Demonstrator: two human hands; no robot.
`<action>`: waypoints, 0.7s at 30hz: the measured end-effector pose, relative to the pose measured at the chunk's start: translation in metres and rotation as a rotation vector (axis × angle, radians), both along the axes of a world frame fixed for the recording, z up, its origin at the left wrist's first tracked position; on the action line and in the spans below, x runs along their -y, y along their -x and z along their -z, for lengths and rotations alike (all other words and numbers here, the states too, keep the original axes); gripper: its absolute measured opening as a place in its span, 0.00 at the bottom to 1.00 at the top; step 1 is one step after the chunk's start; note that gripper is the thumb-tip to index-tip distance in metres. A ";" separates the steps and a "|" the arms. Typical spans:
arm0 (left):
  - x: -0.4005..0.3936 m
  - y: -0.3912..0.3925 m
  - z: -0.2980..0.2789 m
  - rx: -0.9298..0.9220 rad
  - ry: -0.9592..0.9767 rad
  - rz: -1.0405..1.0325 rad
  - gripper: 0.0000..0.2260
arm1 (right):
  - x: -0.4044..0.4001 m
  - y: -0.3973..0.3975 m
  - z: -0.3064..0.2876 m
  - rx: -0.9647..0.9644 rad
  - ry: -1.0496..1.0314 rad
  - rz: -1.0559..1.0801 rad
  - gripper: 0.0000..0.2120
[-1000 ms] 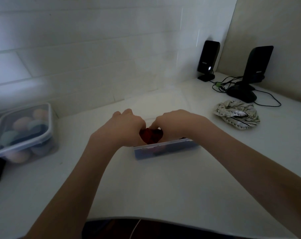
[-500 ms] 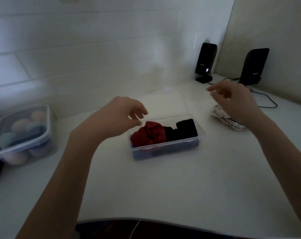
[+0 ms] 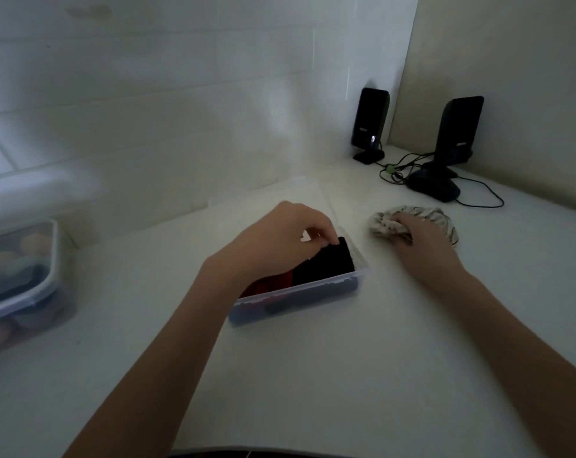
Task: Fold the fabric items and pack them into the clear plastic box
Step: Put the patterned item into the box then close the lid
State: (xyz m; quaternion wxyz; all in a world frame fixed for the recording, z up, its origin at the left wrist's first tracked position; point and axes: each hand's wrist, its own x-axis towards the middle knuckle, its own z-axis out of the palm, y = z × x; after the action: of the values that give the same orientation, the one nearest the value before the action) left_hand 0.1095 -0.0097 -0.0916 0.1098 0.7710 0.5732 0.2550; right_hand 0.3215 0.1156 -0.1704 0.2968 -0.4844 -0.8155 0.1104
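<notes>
Fabric in two colours sits packed in the clear plastic box (image 3: 300, 294) at the middle of the white table (image 3: 346, 375); a red piece (image 3: 273, 284) fills the box's left part and a black piece (image 3: 326, 266) its right part, the two pressed against each other; the left hand (image 3: 280, 239) hangs over the far left of the box with its fingers curled downward, the fingertips (image 3: 329, 241) touching the top edge of the black piece, though whether they pinch it or only press on it cannot be told; to the right of the box, apart from it, a crumpled light striped cloth (image 3: 392, 219) lies on the table, and the right hand (image 3: 422, 239) rests on top of it with fingers bent round the bunched material, gripping it; most of the cloth shows at the far and left side of that hand; farther off in the right corner stand two black speakers (image 3: 371, 122) with their cables (image 3: 478, 193); at the left edge sits a lidded container (image 3: 45, 279) holding pale rounded things, blurred.
</notes>
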 end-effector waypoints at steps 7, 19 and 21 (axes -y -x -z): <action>-0.027 -0.005 0.001 0.362 -0.018 -0.048 0.25 | 0.020 0.011 -0.060 -0.777 0.070 -0.175 0.06; -0.045 0.018 -0.004 1.436 0.193 0.032 0.09 | 0.018 0.077 -0.096 -1.168 1.135 -0.563 0.25; -0.040 0.027 -0.006 1.564 0.331 0.195 0.10 | 0.015 0.078 -0.095 -1.307 1.230 -0.629 0.23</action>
State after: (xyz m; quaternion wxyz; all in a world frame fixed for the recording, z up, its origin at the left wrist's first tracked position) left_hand 0.0827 0.0300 -0.0855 0.6138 0.3897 0.2907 0.6220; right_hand 0.2439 0.1002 -0.0757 0.3441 -0.1561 -0.3800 0.8443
